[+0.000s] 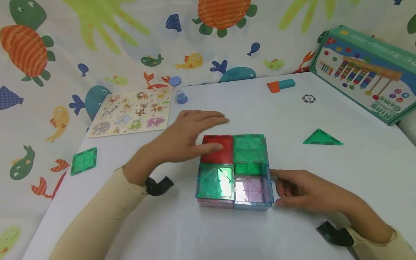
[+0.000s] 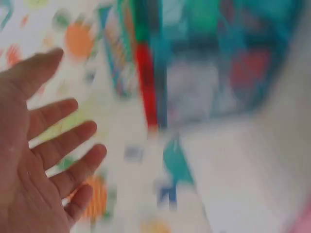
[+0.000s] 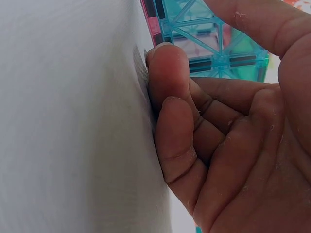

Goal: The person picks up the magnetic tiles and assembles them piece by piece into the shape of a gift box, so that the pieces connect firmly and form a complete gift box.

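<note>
A low, square box of see-through magnetic tiles [image 1: 217,182] sits on the white table. Its top carries a red tile [image 1: 224,155] at the back left and green tiles [image 1: 250,148] at the back right and front left. At the front right the box has no lid, and a pale purple tile [image 1: 248,189] shows inside. My left hand [image 1: 185,137] hovers at the red tile's left, fingers spread and holding nothing; the left wrist view is blurred. Beside the right wall, my right hand [image 1: 312,191] reaches its forefinger to the blue tile [image 3: 218,34], the other fingers loosely curled on the table.
A green triangle tile [image 1: 321,138] lies to the right, a green square tile [image 1: 83,161] far left. An animal puzzle board [image 1: 130,112] and a small sand timer [image 1: 180,90] stand behind. At the back right are orange and teal blocks [image 1: 281,85], a chip [image 1: 308,98] and a game box [image 1: 364,76].
</note>
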Tool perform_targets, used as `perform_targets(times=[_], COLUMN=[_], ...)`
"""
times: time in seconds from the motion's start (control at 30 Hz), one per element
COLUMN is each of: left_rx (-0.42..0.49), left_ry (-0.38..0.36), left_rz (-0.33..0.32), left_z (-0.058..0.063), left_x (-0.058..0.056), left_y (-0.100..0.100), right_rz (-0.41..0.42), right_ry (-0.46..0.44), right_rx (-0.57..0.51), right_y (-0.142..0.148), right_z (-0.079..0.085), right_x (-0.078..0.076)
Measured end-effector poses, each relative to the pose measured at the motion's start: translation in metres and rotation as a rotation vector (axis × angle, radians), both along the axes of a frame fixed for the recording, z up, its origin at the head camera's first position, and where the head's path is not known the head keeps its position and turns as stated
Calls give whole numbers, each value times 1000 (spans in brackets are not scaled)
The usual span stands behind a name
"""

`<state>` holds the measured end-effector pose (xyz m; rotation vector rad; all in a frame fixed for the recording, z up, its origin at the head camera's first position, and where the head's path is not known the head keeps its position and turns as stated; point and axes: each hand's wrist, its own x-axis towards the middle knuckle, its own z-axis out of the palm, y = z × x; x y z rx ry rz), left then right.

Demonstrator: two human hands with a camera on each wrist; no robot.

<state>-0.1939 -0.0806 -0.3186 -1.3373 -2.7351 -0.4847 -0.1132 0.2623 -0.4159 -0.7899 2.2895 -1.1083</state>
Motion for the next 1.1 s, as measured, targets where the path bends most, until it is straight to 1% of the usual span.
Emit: perform_targets(times=[0.07,0.1,0.17,0.2,0.27,0.33,0.37,0.4,0.43,0.47,0.53,0.6,0.7,0.77,0.8,0.87,0.93,0.97,1.0,1.03,1.07,1.1], left_rx=[64,81,70,49,-27,-123,-162,-193,-215,-229,-223,-204,-201,-219,-225,-226,-208,-197,-178,-160,-139,-103], left_ry=[28,34,19,-2,-59,-145,-189,-229,-257,-274,-288,-259,-227,-228,-241,-274,-294,-290,-268,-228,-174,-112], left_rz=[132,212,406,509,720,900,969,1024,1065,1089,1122,1139,1172,1206,1222,1253,1263,1260,1255,1243,1217,1177], left_z=[0,-3,-13,-20,-36,-55,-64,-72,-80,-87,-95,-98,-95,-91,-89,-86,-84,-81,-78,-74,-68,-60], left_x=[6,9,16,19,24,29,31,33,35,36,37,34,26,21,19,19,22,25,29,34,40,45], left_y=[-37,-57,-97,-116,-155,-190,-206,-219,-231,-241,-254,-261,-265,-266,-266,-266,-265,-263,-259,-252,-243,-231], right_rz=[-3,-4,-9,-9,-10,-10,-8,-8,-9,-11,-15,-14,-8,-2,2,5,16,23,30,35,38,44], right_ry=[17,28,50,61,85,99,98,94,88,74,54,50,69,83,90,88,91,92,92,88,83,83], right_rx=[6,6,-1,-10,-30,-49,-58,-62,-63,-66,-69,-81,-101,-112,-114,-108,-106,-102,-97,-89,-82,-75], right_y=[3,5,10,12,17,21,22,23,23,24,24,23,21,19,17,15,11,9,7,5,2,0], right_z=[1,1,1,1,0,-1,-1,-1,-2,-2,-3,-4,-6,-8,-8,-9,-8,-8,-7,-6,-5,-4], right_x=[2,3,8,10,15,18,20,20,21,21,21,20,18,17,16,13,10,8,6,3,1,-1])
